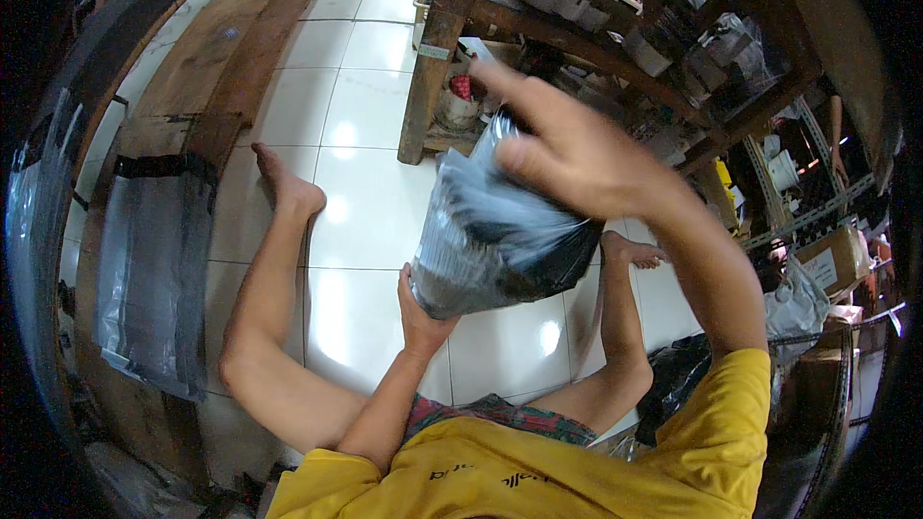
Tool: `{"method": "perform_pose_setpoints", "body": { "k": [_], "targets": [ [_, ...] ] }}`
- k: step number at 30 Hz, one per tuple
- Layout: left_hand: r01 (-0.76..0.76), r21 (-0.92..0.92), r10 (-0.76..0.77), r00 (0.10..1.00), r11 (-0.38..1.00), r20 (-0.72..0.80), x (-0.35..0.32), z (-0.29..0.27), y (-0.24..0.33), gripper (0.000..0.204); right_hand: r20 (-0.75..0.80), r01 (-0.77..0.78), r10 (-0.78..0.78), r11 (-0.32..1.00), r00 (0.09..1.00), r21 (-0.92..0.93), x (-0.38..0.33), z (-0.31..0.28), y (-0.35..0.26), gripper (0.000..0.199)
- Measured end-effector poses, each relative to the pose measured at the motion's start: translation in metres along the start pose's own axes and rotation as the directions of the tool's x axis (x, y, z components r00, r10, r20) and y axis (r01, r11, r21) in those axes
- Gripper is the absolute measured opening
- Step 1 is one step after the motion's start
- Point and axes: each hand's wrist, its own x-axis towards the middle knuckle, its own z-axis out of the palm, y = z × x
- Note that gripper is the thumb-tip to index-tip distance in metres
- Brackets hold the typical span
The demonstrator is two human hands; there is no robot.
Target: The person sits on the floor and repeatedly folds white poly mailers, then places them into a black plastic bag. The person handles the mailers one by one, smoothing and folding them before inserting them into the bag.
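A bulky package (pixel 500 240) wrapped in shiny clear and black plastic is held up between my knees, above the floor. My left hand (pixel 423 322) grips its lower left corner from below, fingers bent round the edge; the underside of the grip is hidden. Blurred by motion, my right hand (pixel 577 154) passes over the package's top right side. Its thumb and a stretched finger are apart, and nothing shows between them. Whether its palm touches the plastic cannot be made out. What the wrapping contains is too unclear to name.
To the left runs a low wooden board (pixel 207 58) with grey plastic sheets (pixel 154 269) lying over it. A cluttered wooden shelf (pixel 433 86) stands ahead on the right. Black plastic (pixel 673 380) and a cardboard box (pixel 832 264) are at the right. White tiles (pixel 370 183) cover the floor.
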Motion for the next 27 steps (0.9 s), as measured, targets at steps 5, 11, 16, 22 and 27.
{"method": "perform_pose_setpoints", "body": {
  "k": [5, 11, 16, 22, 27],
  "targets": [
    [-0.212, 0.162, 0.207, 0.977, 0.964, 0.045, 0.008, -0.009, 0.009, 0.125, 0.077, 0.023, -0.012, 0.990, 0.997, -0.139, 0.022, -0.004, -0.016, 0.078],
    [-0.191, 0.122, 0.177, 0.978, 0.974, 0.112, 0.019, -0.017, -0.004, 0.125, 0.139, -0.035, 0.047, 0.996, 0.989, -0.085, 0.038, 0.002, -0.017, 0.088],
    [-0.136, 0.091, 0.131, 0.990, 0.987, 0.057, 0.028, -0.032, 0.032, 0.130, 0.142, -0.071, 0.077, 0.996, 0.987, -0.051, 0.035, 0.004, -0.007, 0.082],
    [0.007, 0.038, -0.010, 0.998, 0.999, 0.062, 0.013, -0.019, 0.020, 0.134, 0.035, -0.118, 0.114, 0.985, 0.993, 0.123, 0.013, -0.010, 0.000, 0.074],
    [-0.068, 0.072, 0.062, 0.994, 0.995, 0.088, 0.013, -0.017, 0.021, 0.129, -0.089, -0.028, 0.045, 0.983, 0.995, 0.183, 0.011, -0.013, 0.001, 0.078]
  ]
}}
